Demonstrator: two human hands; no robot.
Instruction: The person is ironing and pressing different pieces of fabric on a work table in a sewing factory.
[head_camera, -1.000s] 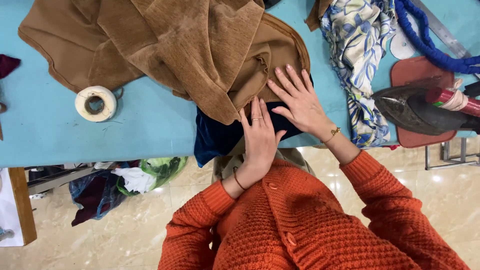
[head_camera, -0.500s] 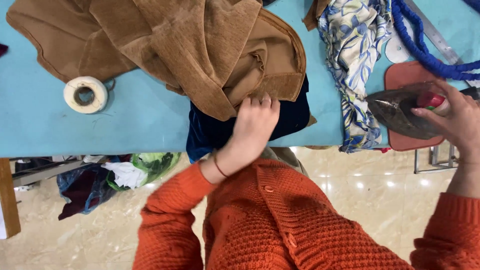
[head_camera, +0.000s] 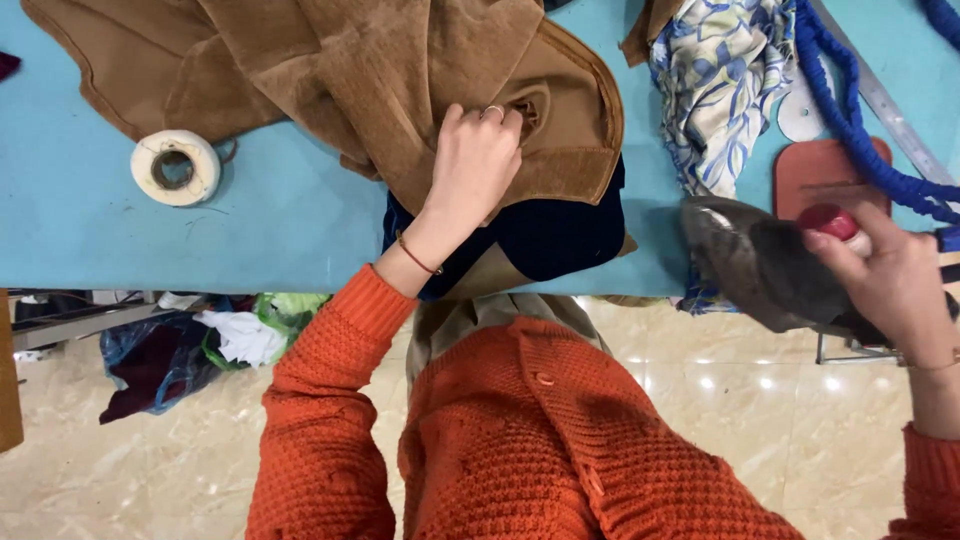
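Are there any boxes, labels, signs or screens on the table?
None that I can see. The blue table has brown cloth, a white tape roll and a flowery blue cloth. The right hand holds a grey iron.

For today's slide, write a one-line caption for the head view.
Left hand pins brown corduroy garment on the blue table; right hand grips an iron.

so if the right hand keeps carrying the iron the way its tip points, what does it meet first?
Probably the brown corduroy garment: the iron in the right hand points left toward it over bare blue table. Height above the table is unclear.
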